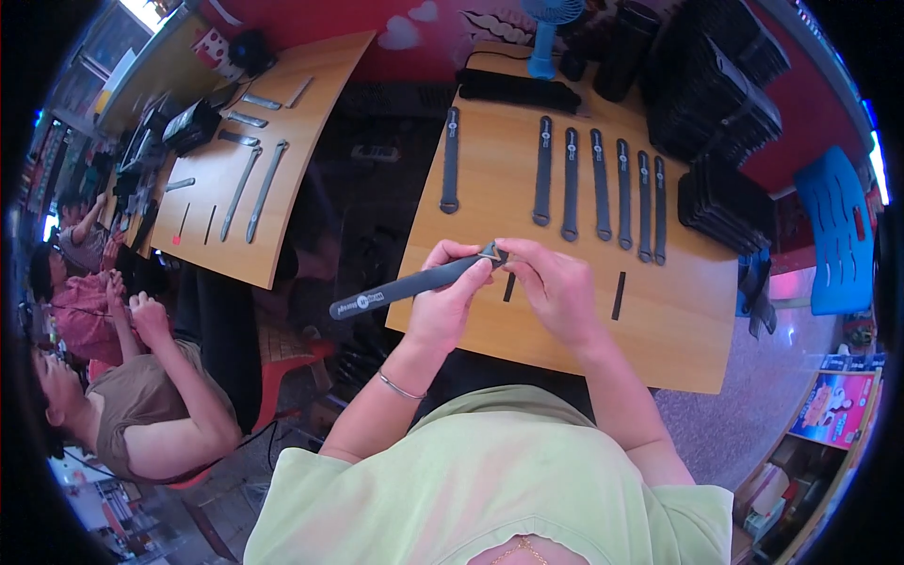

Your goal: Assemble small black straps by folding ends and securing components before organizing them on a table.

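A dark grey strap (391,292) with white print is held over the table's near edge, its long end sticking out to the left. My left hand (441,303) is closed around it near its other end, thumb on top. There, at a small triangular ring (491,252), the fingers of my right hand (556,282) pinch the tip; they partly hide the strap end. Beyond my hands, several similar straps lie side by side on the wooden table (490,250), rings toward me. One strap (450,160) lies apart on the left. A short black strip (618,296) lies right of my right hand.
Black folded stacks (720,202) stand at the table's right edge, with a blue fan (542,47) and black cylinder (625,52) at the back. A blue chair (836,231) is at right. Co-workers sit left by another table (320,99) holding straps.
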`<control>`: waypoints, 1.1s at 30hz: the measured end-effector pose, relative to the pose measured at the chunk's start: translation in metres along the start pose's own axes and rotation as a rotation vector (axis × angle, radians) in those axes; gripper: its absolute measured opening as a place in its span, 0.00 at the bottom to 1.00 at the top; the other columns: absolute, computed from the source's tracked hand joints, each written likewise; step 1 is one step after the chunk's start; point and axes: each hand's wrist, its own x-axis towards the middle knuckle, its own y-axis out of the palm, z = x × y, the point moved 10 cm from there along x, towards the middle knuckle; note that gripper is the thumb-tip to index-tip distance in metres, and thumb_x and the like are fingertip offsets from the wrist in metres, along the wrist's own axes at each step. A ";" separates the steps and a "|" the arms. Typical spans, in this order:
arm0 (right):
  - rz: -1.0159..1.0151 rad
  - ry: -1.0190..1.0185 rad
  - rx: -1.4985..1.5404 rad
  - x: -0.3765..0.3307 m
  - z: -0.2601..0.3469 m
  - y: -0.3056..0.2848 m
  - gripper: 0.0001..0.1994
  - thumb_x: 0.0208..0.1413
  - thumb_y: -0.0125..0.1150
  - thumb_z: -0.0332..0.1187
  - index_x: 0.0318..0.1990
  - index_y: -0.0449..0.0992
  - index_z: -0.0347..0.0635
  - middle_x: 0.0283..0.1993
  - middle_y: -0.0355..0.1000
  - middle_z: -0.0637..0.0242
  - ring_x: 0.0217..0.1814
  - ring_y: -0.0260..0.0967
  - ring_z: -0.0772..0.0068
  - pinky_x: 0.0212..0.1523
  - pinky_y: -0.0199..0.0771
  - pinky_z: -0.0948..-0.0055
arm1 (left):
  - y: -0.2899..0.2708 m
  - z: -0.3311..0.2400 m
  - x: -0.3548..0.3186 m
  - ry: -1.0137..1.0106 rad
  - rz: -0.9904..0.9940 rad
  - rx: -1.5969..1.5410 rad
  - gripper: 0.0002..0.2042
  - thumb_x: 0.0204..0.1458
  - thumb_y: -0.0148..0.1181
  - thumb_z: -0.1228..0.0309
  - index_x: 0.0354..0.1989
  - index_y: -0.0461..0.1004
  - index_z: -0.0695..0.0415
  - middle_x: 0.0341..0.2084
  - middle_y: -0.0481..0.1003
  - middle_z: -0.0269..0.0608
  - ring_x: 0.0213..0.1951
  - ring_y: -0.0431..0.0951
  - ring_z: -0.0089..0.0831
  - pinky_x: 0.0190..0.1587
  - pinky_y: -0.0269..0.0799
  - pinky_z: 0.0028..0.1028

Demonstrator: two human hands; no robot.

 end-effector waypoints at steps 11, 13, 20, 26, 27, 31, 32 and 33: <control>-0.076 0.141 -0.023 -0.010 -0.008 0.005 0.12 0.51 0.60 0.27 0.44 0.73 0.45 0.27 0.75 0.62 0.27 0.75 0.63 0.25 0.72 0.68 | 0.008 0.004 0.002 0.061 -0.004 0.371 0.06 0.60 0.49 0.68 0.34 0.67 0.56 0.20 0.66 0.29 0.22 0.64 0.15 0.25 0.58 0.16; -0.021 0.164 -0.007 -0.011 -0.006 0.010 0.12 0.52 0.59 0.27 0.45 0.72 0.45 0.27 0.75 0.62 0.27 0.75 0.62 0.25 0.72 0.68 | 0.002 0.015 0.005 0.046 0.037 0.361 0.07 0.60 0.50 0.67 0.33 0.68 0.56 0.20 0.65 0.26 0.22 0.61 0.13 0.24 0.57 0.15; 0.039 0.302 0.100 -0.016 -0.016 0.016 0.16 0.53 0.57 0.25 0.50 0.68 0.47 0.26 0.75 0.62 0.27 0.75 0.61 0.24 0.71 0.68 | 0.009 0.019 0.003 0.048 0.112 0.340 0.10 0.61 0.48 0.66 0.29 0.70 0.55 0.19 0.60 0.20 0.21 0.56 0.09 0.22 0.50 0.15; 0.002 0.266 0.108 -0.014 -0.019 0.014 0.19 0.52 0.55 0.23 0.52 0.67 0.50 0.27 0.76 0.63 0.26 0.74 0.62 0.24 0.70 0.69 | 0.012 0.018 0.002 0.074 0.122 0.390 0.09 0.61 0.47 0.68 0.29 0.69 0.54 0.18 0.58 0.20 0.21 0.54 0.10 0.22 0.49 0.16; -0.011 0.242 0.126 -0.012 -0.017 0.012 0.18 0.51 0.55 0.23 0.51 0.69 0.50 0.28 0.76 0.64 0.26 0.74 0.64 0.25 0.71 0.70 | 0.011 0.017 0.002 0.073 0.123 0.391 0.09 0.61 0.47 0.68 0.29 0.69 0.54 0.18 0.58 0.20 0.21 0.54 0.10 0.22 0.49 0.16; -0.006 0.063 0.072 -0.005 -0.008 0.008 0.15 0.51 0.54 0.19 0.45 0.75 0.45 0.33 0.77 0.61 0.33 0.77 0.69 0.29 0.73 0.76 | 0.011 0.019 0.004 0.000 0.166 0.358 0.10 0.62 0.45 0.67 0.28 0.67 0.54 0.16 0.56 0.21 0.19 0.53 0.12 0.22 0.47 0.18; -0.007 0.065 0.072 -0.004 -0.009 0.006 0.15 0.51 0.54 0.19 0.45 0.75 0.45 0.33 0.77 0.61 0.33 0.77 0.69 0.29 0.73 0.76 | 0.012 0.021 0.004 -0.034 0.197 0.372 0.10 0.62 0.44 0.67 0.28 0.66 0.54 0.15 0.56 0.22 0.18 0.53 0.13 0.21 0.47 0.18; 0.032 0.049 0.047 -0.004 -0.008 0.007 0.15 0.50 0.54 0.19 0.45 0.75 0.45 0.33 0.77 0.60 0.33 0.77 0.68 0.30 0.73 0.75 | 0.009 0.018 0.006 -0.036 0.198 0.372 0.10 0.62 0.44 0.67 0.28 0.66 0.54 0.15 0.56 0.22 0.18 0.53 0.13 0.21 0.47 0.18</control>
